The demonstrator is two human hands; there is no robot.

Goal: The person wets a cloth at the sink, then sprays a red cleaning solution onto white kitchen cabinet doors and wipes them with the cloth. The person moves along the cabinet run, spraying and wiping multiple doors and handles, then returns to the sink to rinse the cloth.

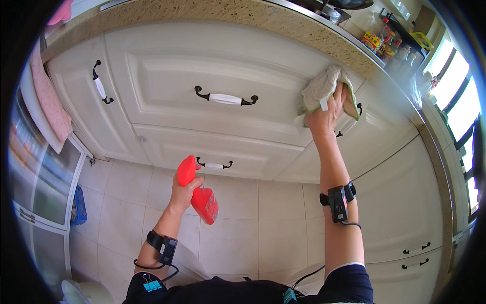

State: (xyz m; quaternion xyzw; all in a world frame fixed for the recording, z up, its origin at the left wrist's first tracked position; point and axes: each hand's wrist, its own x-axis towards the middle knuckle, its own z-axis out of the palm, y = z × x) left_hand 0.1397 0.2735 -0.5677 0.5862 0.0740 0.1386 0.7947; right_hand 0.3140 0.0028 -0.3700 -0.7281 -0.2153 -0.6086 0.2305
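Note:
My left hand (183, 190) is closed around the neck of a red spray bottle (205, 204), held tilted above the tiled floor in front of the lower drawer (167, 142). Up at the right, my right hand (329, 110) presses a light cloth with a green edge (322, 88) on the right end of the wide upper drawer front (228, 68), just under the stone countertop. Part of the cloth hangs beside the black and white handle (359, 110) of the neighbouring cabinet door. Another such handle (226, 99) sits mid-drawer.
Above runs the stone countertop edge (212, 12), with bottles and packets (374, 41) at the back right. A glass-fronted cabinet (57, 182) with a pink cloth (51, 102) over it stands at the left. A blue basket (79, 207) sits on the floor (228, 235) beside it.

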